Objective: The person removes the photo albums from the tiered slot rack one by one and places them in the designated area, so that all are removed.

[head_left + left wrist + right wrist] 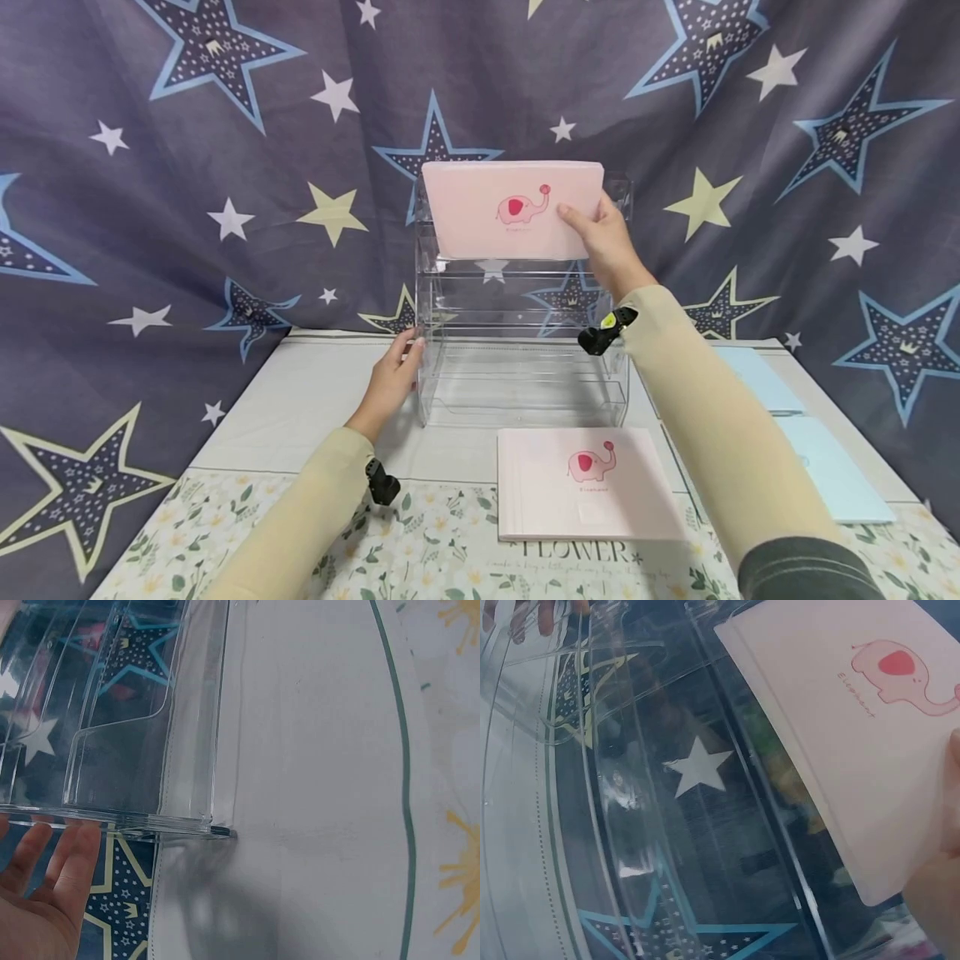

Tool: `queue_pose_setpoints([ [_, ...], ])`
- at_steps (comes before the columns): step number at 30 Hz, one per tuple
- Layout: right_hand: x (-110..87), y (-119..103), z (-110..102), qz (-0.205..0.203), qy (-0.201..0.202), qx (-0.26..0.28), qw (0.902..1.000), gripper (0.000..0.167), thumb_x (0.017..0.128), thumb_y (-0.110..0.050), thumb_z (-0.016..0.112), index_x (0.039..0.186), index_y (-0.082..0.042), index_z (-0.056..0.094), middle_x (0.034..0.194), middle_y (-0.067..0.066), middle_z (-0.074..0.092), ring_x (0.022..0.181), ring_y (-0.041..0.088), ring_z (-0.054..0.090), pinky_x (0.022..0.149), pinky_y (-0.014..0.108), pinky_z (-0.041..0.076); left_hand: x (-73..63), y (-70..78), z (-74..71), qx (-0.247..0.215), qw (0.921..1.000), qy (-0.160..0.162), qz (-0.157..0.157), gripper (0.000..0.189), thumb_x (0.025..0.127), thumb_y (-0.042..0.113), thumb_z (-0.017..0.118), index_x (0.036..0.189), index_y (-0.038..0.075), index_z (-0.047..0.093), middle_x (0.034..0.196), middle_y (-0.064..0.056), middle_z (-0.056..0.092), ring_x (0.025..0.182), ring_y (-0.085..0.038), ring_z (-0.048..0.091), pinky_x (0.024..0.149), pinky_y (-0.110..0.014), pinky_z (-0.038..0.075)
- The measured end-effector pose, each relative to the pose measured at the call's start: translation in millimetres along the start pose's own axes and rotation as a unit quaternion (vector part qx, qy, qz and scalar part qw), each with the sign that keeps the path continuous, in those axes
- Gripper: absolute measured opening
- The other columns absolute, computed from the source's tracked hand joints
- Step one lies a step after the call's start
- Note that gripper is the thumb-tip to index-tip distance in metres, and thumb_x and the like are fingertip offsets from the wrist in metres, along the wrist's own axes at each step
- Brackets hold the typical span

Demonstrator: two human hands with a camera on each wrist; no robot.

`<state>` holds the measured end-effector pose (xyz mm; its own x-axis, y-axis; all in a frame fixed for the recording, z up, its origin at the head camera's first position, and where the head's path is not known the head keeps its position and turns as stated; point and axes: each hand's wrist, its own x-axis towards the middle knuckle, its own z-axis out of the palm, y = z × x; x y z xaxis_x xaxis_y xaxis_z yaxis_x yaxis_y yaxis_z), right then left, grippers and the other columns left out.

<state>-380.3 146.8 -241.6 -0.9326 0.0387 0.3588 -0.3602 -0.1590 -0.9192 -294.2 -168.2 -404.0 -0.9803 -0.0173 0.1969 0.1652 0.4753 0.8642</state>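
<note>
A pink notebook [480, 208] with an elephant drawing stands at the top tier of a clear plastic rack [517, 408]. My right hand [603, 237] grips its right edge, thumb across the front cover. In the right wrist view, the notebook [832, 750] tilts against the see-through tiers, and part of the thumb shows at the right. My left hand [392, 371] touches the rack's left side low down. The left wrist view shows that hand's extended fingers [75, 862] against the clear side panel [135, 817].
More pink notebooks [555, 492] lie stacked on the table in front of the rack. Light blue notebooks [832, 475] lie on the right, partly behind my right sleeve. A star-patterned curtain [300, 150] hangs behind. A floral cloth [442, 533] covers the table's near part.
</note>
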Motion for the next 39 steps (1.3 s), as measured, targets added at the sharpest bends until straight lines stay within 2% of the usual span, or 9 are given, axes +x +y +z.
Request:
queue_pose_setpoints([
  [6, -2.2, -14, -6, -0.022, 0.012, -0.006, 0.9997, 0.047, 0.096, -0.008, 0.069, 0.14, -0.011, 0.051, 0.128, 0.008, 0.058, 0.111, 0.023, 0.061, 0.098, 0.041, 0.052, -0.3, 1.0, -1.3, 0.0, 1.0, -0.003, -0.004, 0.055, 0.108, 0.051, 0.037, 0.151, 0.017, 0.041, 0.135, -0.016, 0.054, 0.112, -0.034, 0.06, 0.081, -0.042, 0.06],
  [15, -12.2, -32, -16, -0.051, 0.013, -0.002, 0.9986, 0.041, 0.095, -0.011, 0.071, 0.132, -0.016, 0.056, 0.125, 0.007, 0.061, 0.11, 0.023, 0.063, 0.091, 0.039, 0.055, -1.6, 1.0, -1.3, -0.007, 0.9999, -0.004, -0.009, 0.054, 0.108, 0.049, 0.038, 0.152, 0.017, 0.04, 0.136, -0.017, 0.053, 0.114, -0.034, 0.059, 0.084, -0.045, 0.06],
  [21, -26.1, -45, -24, -0.055, -0.011, -0.024, 0.9982, 0.048, 0.094, -0.017, 0.073, 0.137, -0.017, 0.052, 0.129, 0.007, 0.058, 0.112, 0.025, 0.061, 0.093, 0.04, 0.054, -1.6, 3.0, -0.9, -0.008, 0.9999, -0.001, -0.007, 0.054, 0.108, 0.049, 0.038, 0.152, 0.017, 0.041, 0.136, -0.017, 0.053, 0.113, -0.033, 0.059, 0.082, -0.042, 0.06],
  [25, -37.2, -49, -27, -0.056, -0.042, -0.03, 0.9971, 0.051, 0.094, -0.019, 0.073, 0.14, -0.019, 0.05, 0.129, 0.01, 0.058, 0.111, 0.026, 0.063, 0.087, 0.037, 0.058, -1.9, 3.6, -2.4, -0.007, 1.0, 0.0, -0.005, 0.054, 0.108, 0.048, 0.038, 0.151, 0.017, 0.041, 0.135, -0.017, 0.053, 0.112, -0.033, 0.059, 0.082, -0.042, 0.06],
  [30, -52.5, -47, -32, -0.055, -0.068, -0.011, 0.9961, 0.049, 0.096, -0.016, 0.071, 0.14, -0.017, 0.048, 0.124, 0.01, 0.06, 0.102, 0.023, 0.066, 0.074, 0.031, 0.061, -2.0, 2.7, -2.7, -0.006, 1.0, 0.0, -0.007, 0.054, 0.108, 0.048, 0.038, 0.152, 0.017, 0.041, 0.135, -0.017, 0.054, 0.112, -0.033, 0.06, 0.082, -0.042, 0.06],
  [39, -82.6, -39, -48, -0.021, -0.091, -0.004, 0.9956, 0.043, 0.098, -0.015, 0.068, 0.136, -0.015, 0.047, 0.115, 0.005, 0.065, 0.093, 0.017, 0.07, 0.069, 0.034, 0.063, -1.7, 3.6, -2.0, 0.0, 0.9999, 0.0, -0.014, 0.054, 0.108, 0.049, 0.038, 0.152, 0.018, 0.04, 0.136, -0.017, 0.053, 0.111, -0.033, 0.06, 0.083, -0.043, 0.06],
])
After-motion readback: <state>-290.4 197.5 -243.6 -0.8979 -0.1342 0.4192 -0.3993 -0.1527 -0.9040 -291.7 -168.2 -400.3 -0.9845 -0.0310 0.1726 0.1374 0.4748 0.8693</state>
